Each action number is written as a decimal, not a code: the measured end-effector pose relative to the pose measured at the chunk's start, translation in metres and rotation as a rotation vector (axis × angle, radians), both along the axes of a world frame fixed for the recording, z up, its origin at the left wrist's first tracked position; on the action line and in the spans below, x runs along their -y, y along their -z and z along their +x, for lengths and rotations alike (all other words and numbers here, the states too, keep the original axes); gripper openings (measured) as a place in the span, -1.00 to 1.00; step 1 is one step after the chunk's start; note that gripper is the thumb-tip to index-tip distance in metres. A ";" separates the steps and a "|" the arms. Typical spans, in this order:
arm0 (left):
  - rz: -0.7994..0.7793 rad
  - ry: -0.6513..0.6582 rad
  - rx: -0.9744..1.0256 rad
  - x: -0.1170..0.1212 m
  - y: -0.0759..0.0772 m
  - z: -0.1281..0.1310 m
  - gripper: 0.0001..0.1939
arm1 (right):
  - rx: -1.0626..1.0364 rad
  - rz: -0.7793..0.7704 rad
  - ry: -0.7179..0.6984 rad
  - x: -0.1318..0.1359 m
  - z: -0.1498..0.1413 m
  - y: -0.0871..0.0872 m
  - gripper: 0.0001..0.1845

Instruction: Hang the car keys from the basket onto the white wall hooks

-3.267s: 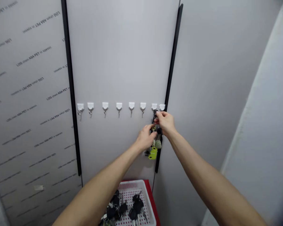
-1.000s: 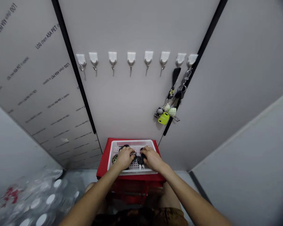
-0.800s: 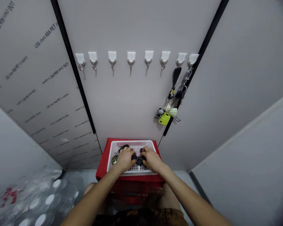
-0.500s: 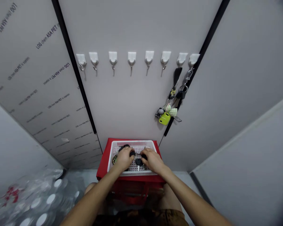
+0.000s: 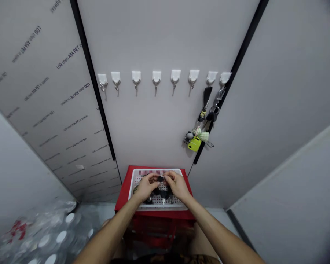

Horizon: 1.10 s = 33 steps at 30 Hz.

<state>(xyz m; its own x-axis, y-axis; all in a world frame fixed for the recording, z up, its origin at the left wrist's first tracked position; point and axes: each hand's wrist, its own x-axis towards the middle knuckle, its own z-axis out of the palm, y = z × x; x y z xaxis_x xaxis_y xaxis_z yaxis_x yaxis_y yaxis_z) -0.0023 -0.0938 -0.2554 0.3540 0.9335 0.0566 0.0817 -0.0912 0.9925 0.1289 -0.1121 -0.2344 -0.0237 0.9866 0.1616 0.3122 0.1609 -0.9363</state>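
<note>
Over a white perforated basket (image 5: 159, 208), my left hand (image 5: 145, 188) is closed in a pinch on a black keychain (image 5: 160, 179). Its details are too small to make out. My right hand (image 5: 178, 187) pinches the same keychain from the right, its fingertips close to the left ones. Below them, in the basket, is a black-headed key (image 5: 164, 194) with its silver blade toward me; whether it belongs to the held keychain I cannot tell. More dark keys and a round patterned charm (image 5: 135, 188) are partly hidden by my left hand.
The basket stands on a red box (image 5: 123, 194) against the wall. Several white hooks (image 5: 156, 77) run along the wall; the two rightmost bear a black strap (image 5: 207, 96) with a lime-green tag (image 5: 194, 144) and a key ring (image 5: 214, 110). Bottles (image 5: 62, 236) stand at lower left.
My hands have come closer together and lifted slightly toward the basket's far side, with the black piece between their fingertips. The whole view has shifted a little downward.
</note>
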 end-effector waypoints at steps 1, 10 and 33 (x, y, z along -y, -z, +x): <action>0.009 0.033 -0.011 0.001 -0.001 0.000 -0.75 | -0.085 -0.020 0.029 -0.001 0.002 -0.002 -0.81; 0.215 0.040 -0.334 0.003 -0.014 0.002 -0.72 | -0.575 -0.139 0.162 -0.004 0.014 -0.022 -0.70; 0.374 -0.021 -0.356 -0.008 -0.107 0.021 -0.83 | 0.098 0.243 0.014 0.008 0.021 -0.060 -0.78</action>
